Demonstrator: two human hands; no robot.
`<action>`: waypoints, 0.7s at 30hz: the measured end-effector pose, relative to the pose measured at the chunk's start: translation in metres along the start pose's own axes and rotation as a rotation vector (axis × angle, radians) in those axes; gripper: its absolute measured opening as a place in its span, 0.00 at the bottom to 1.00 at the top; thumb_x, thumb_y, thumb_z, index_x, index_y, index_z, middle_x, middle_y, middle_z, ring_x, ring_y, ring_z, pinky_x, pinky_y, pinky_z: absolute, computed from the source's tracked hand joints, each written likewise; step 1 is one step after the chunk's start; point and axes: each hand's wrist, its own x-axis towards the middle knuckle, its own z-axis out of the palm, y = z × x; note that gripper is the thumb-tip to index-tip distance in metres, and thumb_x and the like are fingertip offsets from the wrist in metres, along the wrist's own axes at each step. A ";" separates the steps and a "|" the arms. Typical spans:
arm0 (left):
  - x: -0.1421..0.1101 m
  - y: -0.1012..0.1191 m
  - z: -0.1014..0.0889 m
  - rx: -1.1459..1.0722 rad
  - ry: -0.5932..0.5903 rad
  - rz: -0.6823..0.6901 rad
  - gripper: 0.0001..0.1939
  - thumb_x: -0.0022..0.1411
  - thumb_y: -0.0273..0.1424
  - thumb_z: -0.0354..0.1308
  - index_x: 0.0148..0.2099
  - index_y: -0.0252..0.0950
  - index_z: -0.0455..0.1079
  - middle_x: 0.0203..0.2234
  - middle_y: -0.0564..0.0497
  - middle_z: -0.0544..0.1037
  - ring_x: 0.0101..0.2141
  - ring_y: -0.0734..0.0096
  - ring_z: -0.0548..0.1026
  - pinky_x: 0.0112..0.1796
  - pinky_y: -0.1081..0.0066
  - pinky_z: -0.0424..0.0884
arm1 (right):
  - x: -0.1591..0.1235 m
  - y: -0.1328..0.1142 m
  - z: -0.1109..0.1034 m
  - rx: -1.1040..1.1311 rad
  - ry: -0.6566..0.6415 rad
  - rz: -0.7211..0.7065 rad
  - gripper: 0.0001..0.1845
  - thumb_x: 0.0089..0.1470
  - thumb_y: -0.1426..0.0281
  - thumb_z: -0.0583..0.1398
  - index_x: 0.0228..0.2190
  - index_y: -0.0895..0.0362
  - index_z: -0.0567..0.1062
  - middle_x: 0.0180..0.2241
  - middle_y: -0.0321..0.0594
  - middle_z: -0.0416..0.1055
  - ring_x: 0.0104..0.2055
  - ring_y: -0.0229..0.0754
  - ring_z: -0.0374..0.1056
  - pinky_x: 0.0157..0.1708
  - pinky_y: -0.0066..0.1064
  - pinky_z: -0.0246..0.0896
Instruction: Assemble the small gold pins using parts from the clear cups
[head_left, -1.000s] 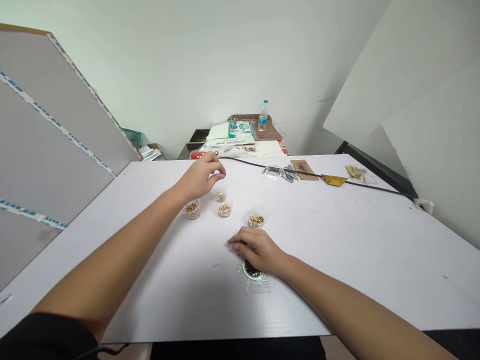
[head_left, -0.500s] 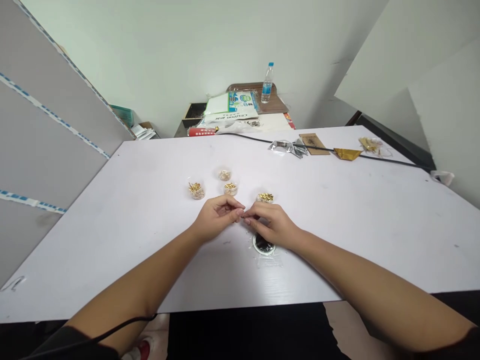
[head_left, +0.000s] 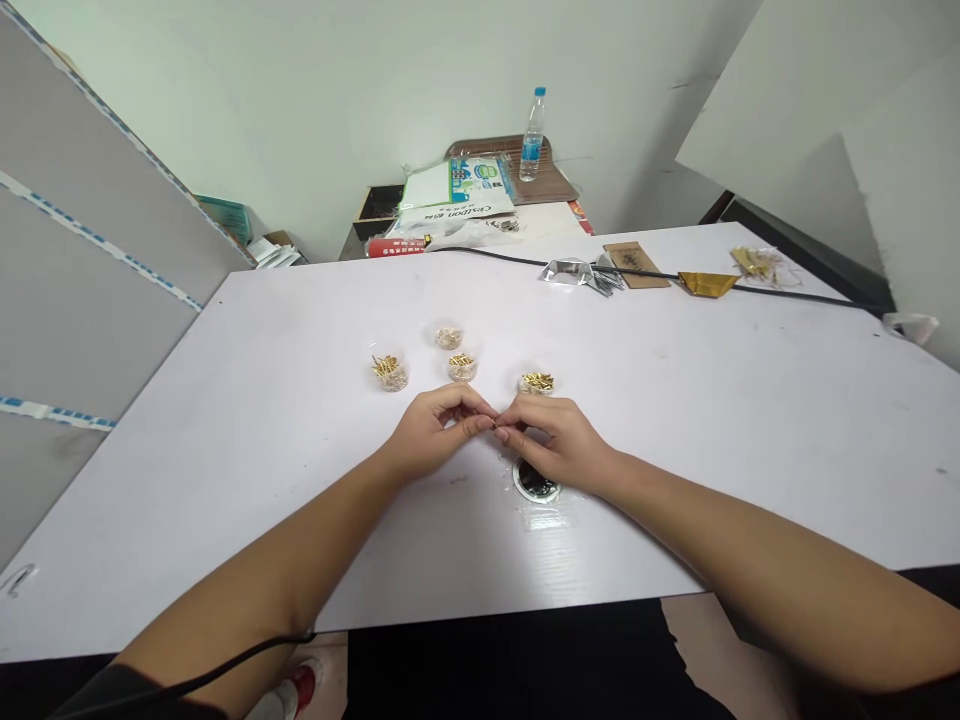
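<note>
My left hand (head_left: 439, 430) and my right hand (head_left: 559, 438) meet fingertip to fingertip above the white table (head_left: 442, 550). Both pinch at the same spot, and whatever small piece lies between them is too small to make out. Just beyond the right hand stands a clear cup of gold-coloured metal pieces (head_left: 537, 383). Past the left hand are a cup of longer gold pins (head_left: 390, 372), a cup of short gold pieces (head_left: 462, 366) and a cup of paler pieces (head_left: 448, 337). A round black disc with a white rim (head_left: 535, 482) is partly covered by my right hand.
Along the far edge run a black cable (head_left: 495, 258), a clear bag of metal parts (head_left: 574, 272), a brown card (head_left: 636, 266) and a gold-coloured packet (head_left: 707, 285). Behind the table stands a water bottle (head_left: 532, 140). A grey partition (head_left: 90, 240) rises at the left.
My fingertips have come closer together and now touch. The whole view has shifted slightly; the cups and disc stay where they were on the table.
</note>
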 end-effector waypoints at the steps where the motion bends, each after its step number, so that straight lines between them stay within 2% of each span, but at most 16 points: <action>1: 0.000 0.001 0.000 0.030 0.004 0.002 0.10 0.61 0.36 0.62 0.37 0.33 0.75 0.30 0.46 0.76 0.32 0.71 0.72 0.34 0.71 0.69 | 0.000 0.000 0.000 0.000 0.004 0.000 0.06 0.61 0.72 0.58 0.32 0.59 0.74 0.24 0.36 0.67 0.26 0.32 0.62 0.28 0.24 0.57; 11: -0.001 0.005 -0.003 0.420 -0.036 0.218 0.06 0.65 0.30 0.55 0.38 0.34 0.72 0.29 0.50 0.74 0.29 0.75 0.69 0.31 0.73 0.67 | 0.000 0.000 -0.002 -0.040 0.001 0.008 0.06 0.61 0.73 0.58 0.33 0.60 0.75 0.24 0.36 0.67 0.27 0.32 0.62 0.28 0.24 0.57; 21: -0.004 0.012 -0.002 0.421 -0.025 0.142 0.08 0.67 0.31 0.51 0.38 0.33 0.68 0.27 0.52 0.75 0.27 0.76 0.69 0.31 0.75 0.67 | 0.000 0.002 -0.005 -0.079 -0.033 0.001 0.08 0.63 0.73 0.55 0.39 0.60 0.75 0.28 0.39 0.70 0.29 0.35 0.65 0.31 0.27 0.60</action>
